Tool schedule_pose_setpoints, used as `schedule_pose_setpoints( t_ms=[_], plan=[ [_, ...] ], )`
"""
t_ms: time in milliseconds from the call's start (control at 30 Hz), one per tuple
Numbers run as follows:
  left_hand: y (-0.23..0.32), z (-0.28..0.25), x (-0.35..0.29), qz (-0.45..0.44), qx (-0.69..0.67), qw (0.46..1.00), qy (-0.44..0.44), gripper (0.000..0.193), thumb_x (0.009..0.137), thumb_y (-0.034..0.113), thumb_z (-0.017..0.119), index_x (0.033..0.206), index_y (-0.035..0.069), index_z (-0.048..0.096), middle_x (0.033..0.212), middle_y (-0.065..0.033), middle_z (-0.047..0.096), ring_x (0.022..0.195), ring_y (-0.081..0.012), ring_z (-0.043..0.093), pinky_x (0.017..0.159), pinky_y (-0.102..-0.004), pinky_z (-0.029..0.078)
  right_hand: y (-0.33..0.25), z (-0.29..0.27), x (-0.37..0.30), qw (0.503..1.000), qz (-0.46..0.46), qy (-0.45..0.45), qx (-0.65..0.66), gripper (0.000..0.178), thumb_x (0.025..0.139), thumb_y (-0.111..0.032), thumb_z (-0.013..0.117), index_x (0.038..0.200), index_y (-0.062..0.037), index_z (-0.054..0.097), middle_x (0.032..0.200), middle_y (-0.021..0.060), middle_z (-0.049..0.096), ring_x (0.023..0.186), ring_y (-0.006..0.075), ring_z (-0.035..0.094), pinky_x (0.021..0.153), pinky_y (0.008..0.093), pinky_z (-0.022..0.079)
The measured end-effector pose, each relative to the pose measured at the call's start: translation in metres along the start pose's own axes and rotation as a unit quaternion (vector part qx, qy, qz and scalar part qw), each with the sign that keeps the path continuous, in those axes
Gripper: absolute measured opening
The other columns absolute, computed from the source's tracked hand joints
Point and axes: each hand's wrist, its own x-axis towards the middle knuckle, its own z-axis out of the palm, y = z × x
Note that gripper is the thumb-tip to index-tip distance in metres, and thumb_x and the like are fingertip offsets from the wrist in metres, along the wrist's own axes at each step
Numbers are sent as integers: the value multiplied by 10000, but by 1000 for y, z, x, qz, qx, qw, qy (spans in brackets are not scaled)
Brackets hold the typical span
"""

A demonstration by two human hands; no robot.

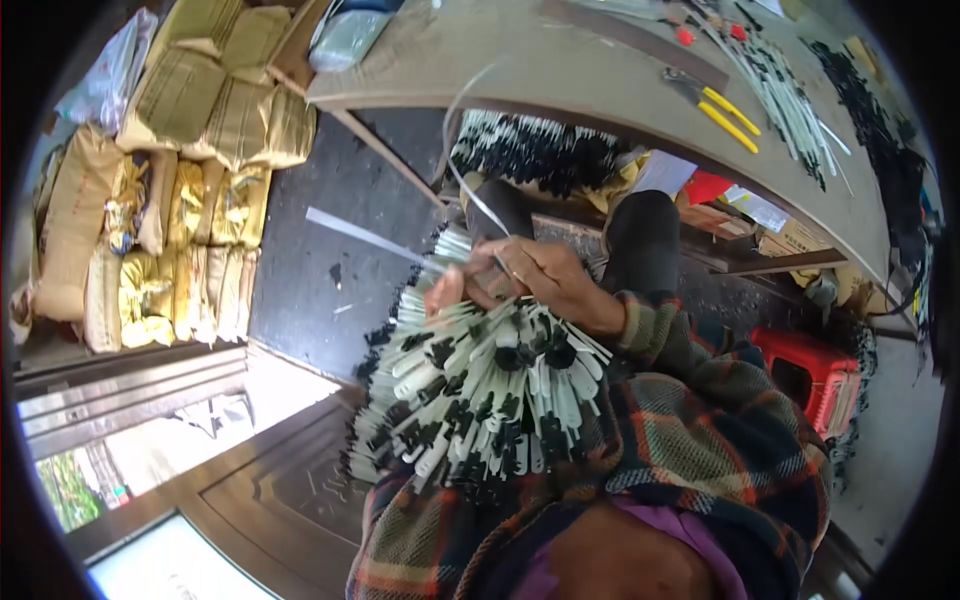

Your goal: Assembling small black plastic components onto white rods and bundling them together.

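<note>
A thick bundle of thin white sticks with black ends [470, 395] rests in my lap against the plaid jacket. At the far side of it, my left hand [450, 290] and my right hand [555, 278] meet with their fingers closed. Between them runs a flat white plastic strap [365, 238]. One length of it points out to the left, and another curves up toward the table edge. The fingers cover the place where the lengths come together, so I cannot tell whether they are crossed or joined.
On the table [440, 50] ahead lie yellow-handled pliers [715, 108] and loose white sticks [775, 85]. More black-and-white sticks [540, 150] are heaped beneath it. Wrapped brown packages [200, 100] are stacked at the left. A red plastic stool [800, 375] stands at the right.
</note>
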Motion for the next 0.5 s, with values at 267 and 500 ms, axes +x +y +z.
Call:
schedule_pose_setpoints(
  t_ms=[267, 500],
  plan=[
    [0, -12, 35, -146, -174, 939, -257, 398, 897, 307, 474, 1012, -60, 577, 880, -135, 647, 775, -142, 605, 754, -258, 476, -10, -23, 11, 902, -269, -91, -326, 259, 876, -219, 480, 1095, -107, 562, 819, 4, 494, 785, 149, 469, 728, 296, 361],
    [29, -7, 39, -236, -41, 937, -256, 383, 906, 280, 464, 1050, -60, 567, 916, -143, 641, 821, -142, 599, 751, -253, 473, -14, -45, 53, 897, -302, -255, -196, 301, 892, -218, 426, 1126, -107, 578, 987, 27, 544, 959, 188, 472, 1027, 418, 181]
  ],
)
